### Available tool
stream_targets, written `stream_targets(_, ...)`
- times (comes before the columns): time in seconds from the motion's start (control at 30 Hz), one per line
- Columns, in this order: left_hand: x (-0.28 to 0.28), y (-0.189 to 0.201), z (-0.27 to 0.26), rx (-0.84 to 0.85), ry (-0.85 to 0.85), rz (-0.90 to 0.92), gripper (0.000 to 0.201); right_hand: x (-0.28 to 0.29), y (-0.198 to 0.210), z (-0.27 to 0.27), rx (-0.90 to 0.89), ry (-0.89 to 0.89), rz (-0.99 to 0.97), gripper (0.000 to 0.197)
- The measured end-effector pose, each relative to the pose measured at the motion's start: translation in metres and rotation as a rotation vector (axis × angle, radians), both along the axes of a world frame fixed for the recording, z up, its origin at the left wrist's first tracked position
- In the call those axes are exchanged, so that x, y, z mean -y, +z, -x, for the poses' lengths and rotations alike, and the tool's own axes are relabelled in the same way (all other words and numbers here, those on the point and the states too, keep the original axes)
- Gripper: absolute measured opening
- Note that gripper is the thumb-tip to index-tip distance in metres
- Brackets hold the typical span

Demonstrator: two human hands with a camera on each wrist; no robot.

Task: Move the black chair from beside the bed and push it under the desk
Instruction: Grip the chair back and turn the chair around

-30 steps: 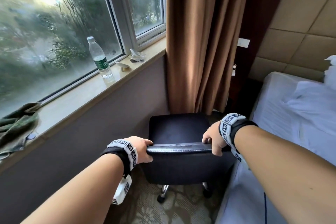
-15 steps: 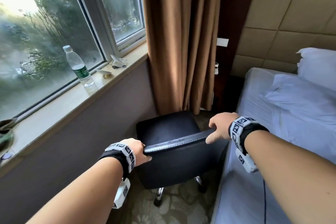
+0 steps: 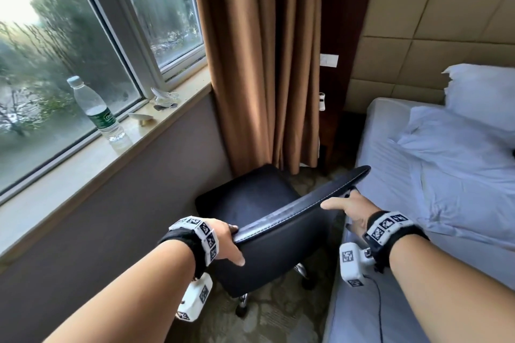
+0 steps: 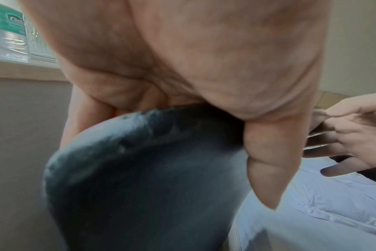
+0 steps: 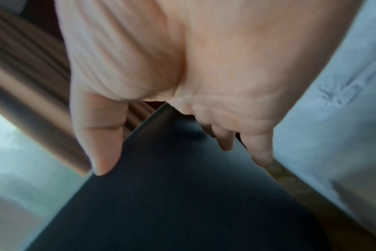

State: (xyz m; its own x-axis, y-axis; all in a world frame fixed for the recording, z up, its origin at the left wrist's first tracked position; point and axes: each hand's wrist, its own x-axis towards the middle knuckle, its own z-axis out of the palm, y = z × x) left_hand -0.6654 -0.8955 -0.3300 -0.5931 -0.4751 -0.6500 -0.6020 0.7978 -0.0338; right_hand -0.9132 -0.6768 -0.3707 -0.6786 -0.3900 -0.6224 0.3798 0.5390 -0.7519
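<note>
Head view: the black chair (image 3: 267, 220) stands at lower centre of the frame, on the patterned carpet (image 3: 278, 315) between the wall under the window sill (image 3: 92, 159) and the bed (image 3: 434, 175) at right. Its backrest edge runs diagonally from lower left to upper right, its far end just beside the mattress. The left hand (image 3: 223, 242) is at the lower-left end of that edge; its grip is closed on the backrest, fingers over the top and thumb down the near face, as the left wrist view confirms (image 4: 182, 68). The right hand (image 3: 348, 209) is at the upper-right part of the edge, thumb lying along the edge; the right wrist view (image 5: 172, 68) shows thumb and fingers on opposite sides of the backrest, gripping it. A water bottle (image 3: 94, 111) stands on the sill at left. Brown curtains (image 3: 264, 64) hang behind the chair.
</note>
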Motion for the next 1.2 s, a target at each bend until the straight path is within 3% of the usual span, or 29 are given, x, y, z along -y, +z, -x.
stream_targets(0.07, 0.001, 0.000, 0.000, 0.006, 0.002, -0.042, 0.087, 0.015, 0.001, 0.000, 0.114, -0.142, 0.179, 0.058)
stream_targets(0.1, 0.002, -0.001, 0.000, 0.009, 0.002, -0.051, 0.079, 0.022, 0.007, -0.001, 0.123, -0.207, 0.190, 0.045)
stream_targets(0.2, 0.006, 0.001, 0.000, 0.025, 0.004, -0.058, 0.068, 0.044, 0.008, 0.002, -0.048, -0.201, -0.036, 0.092)
stream_targets(0.23, 0.008, 0.002, 0.001, 0.023, 0.002, -0.059, 0.067, 0.049, 0.001, 0.008, -0.099, -0.211, -0.082, 0.096)
stream_targets(0.43, 0.006, 0.001, 0.011, 0.034, -0.017, -0.062, 0.069, 0.061, 0.016, 0.016, -0.143, -0.214, -0.207, 0.065)
stream_targets(0.63, 0.002, 0.001, 0.032, 0.003, -0.033, -0.133, 0.077, 0.061, 0.019, 0.047, -0.260, -0.108, -0.287, 0.052)
stream_targets(0.7, -0.001, 0.006, 0.044, 0.037, -0.033, -0.163, 0.084, 0.062, 0.027, 0.062, -0.295, -0.047, -0.350, 0.054)
stream_targets(0.83, -0.005, 0.022, 0.092, 0.186, 0.000, -0.317, 0.079, 0.068, 0.032, 0.110, -0.362, 0.146, -0.434, 0.070)
stream_targets(0.93, 0.004, 0.022, 0.129, 0.262, 0.086, -0.467, 0.095, 0.071, 0.032, 0.147, -0.407, 0.286, -0.517, 0.087)
stream_targets(1.2, 0.020, 0.001, 0.226, 0.040, 0.275, -0.716, 0.104, 0.106, 0.042, 0.239, -0.527, 0.473, -0.515, 0.080)
